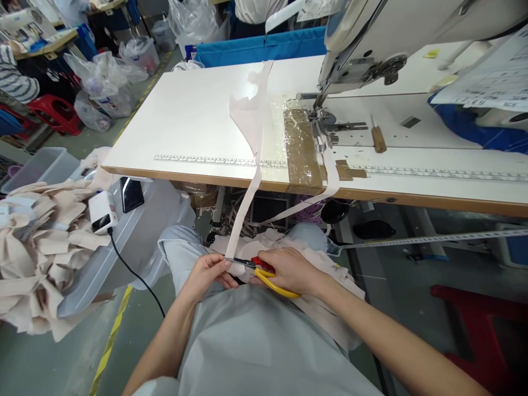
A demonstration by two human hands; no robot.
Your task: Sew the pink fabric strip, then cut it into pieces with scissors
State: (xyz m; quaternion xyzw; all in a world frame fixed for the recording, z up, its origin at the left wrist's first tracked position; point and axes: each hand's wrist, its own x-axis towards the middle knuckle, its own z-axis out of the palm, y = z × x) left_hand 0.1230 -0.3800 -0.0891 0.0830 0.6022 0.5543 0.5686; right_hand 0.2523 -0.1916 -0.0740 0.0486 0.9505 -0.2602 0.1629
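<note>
Just below the table (198, 121), the left hand (209, 273) pinches the lower end of a pale strip (245, 206), the blades of the scissors (264, 275) lie across it, and the right hand (291, 268) curls round their handles, above pale fabric (264, 243).

The table (185, 124) has a white top and a brown front edge, along which a printed ruler (206, 160) runs. On this top lies a pale pink cloth (247, 113) — it becomes narrow toward the front and passes over the edge as a strip. To its right, wide brown tape (303, 146) is stuck on the surface, just beside the sewing machine (412, 27). Right of the needle there lies a small tool (378, 138) with a wooden handle. The floor (140, 335) is grey-green — it carries a striped tape line (110, 344) and a red stool (60, 113).
</note>
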